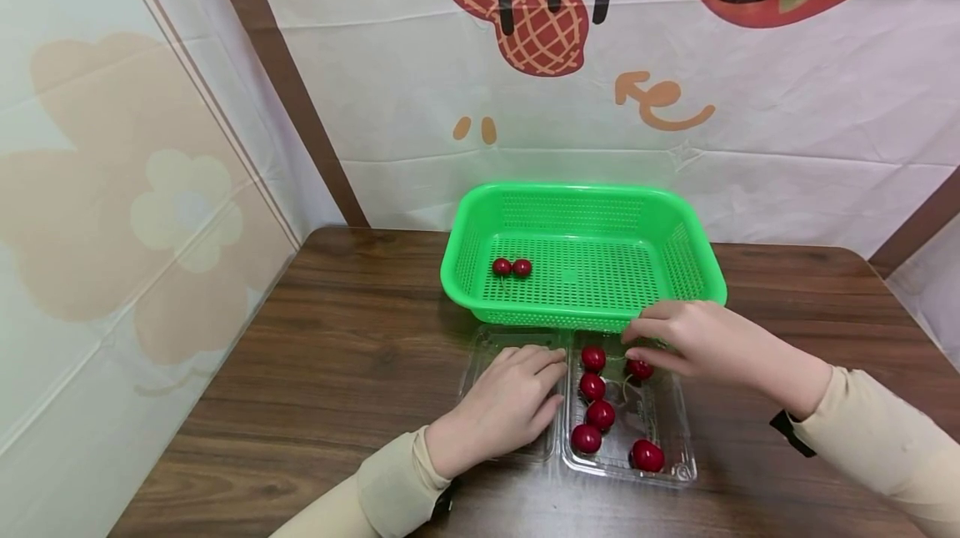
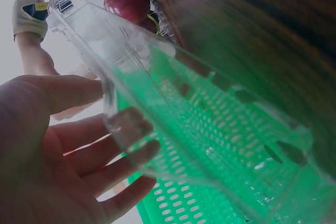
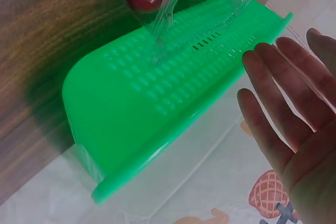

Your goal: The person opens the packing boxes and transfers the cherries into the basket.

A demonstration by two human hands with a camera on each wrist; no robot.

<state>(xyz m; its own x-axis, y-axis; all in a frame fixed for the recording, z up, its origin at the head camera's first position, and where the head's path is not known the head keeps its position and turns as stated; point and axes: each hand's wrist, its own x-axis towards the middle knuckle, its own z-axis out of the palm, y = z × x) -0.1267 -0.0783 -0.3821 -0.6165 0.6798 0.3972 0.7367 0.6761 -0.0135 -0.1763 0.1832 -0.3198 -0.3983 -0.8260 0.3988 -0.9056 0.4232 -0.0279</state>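
Observation:
A clear plastic clamshell box lies opened flat, its tray [image 1: 660, 429] on the right and its lid [image 1: 480, 354] on the left. Several red cherries [image 1: 592, 388] with stems sit in the tray. My left hand [image 1: 506, 404] rests over the lid, fingers relaxed toward the hinge side; in the left wrist view, its fingertips show through the clear plastic. My right hand [image 1: 693, 346] hovers at the tray's far right, thumb and fingers over one cherry [image 1: 640, 369]. In the right wrist view, its fingers stretch out with nothing held.
A green perforated basket [image 1: 705, 263] stands just behind the box, with two cherries [image 1: 512, 268] at its left inside. The brown wooden table [image 1: 337, 338] meets a printed cloth backdrop [image 1: 390, 87] behind and at the left.

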